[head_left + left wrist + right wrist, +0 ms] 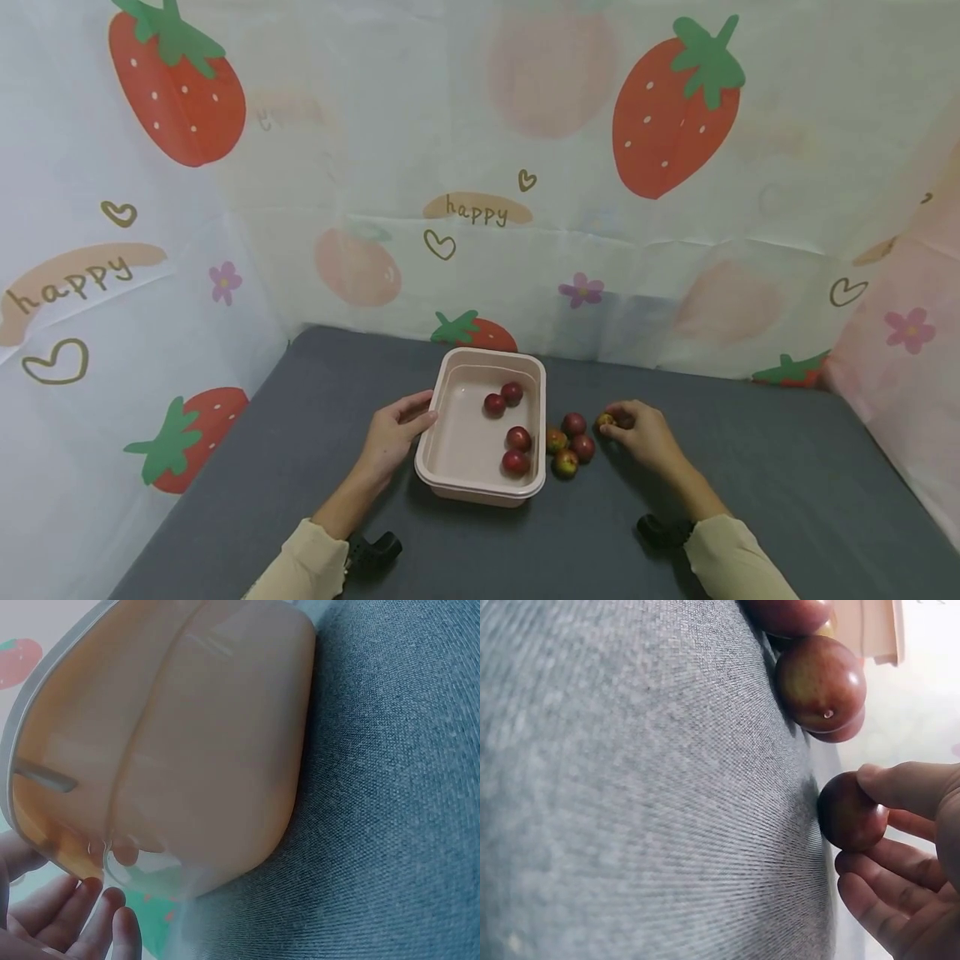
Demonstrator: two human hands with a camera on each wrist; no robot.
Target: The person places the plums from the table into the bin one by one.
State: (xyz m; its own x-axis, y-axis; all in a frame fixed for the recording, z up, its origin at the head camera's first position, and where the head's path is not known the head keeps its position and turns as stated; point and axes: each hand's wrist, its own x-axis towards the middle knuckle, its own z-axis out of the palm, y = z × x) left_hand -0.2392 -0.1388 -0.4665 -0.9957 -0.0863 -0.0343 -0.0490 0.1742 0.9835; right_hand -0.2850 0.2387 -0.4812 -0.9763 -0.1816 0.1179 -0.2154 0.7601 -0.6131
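Note:
A pink plastic container (463, 446) stands at the middle of the table with several dark red plums (516, 462) inside, toward its right. My left hand (392, 435) holds its left side, thumb at the rim and fingers along the outer wall. In the left wrist view, the fingertips (111, 898) lie close against that wall. To the right of the container, my right hand (647, 440) pinches a plum (851, 814) between thumb and fingers, low over the cloth. Several red and yellowish-green plums (574, 424) sit clustered between this hand and the container.
Dark grey cloth (300, 467) covers the table. White sheets printed with strawberries (678, 117) hang along the back and both sides. Black wrist mounts (375, 550) are strapped below both hands, beside light sleeves.

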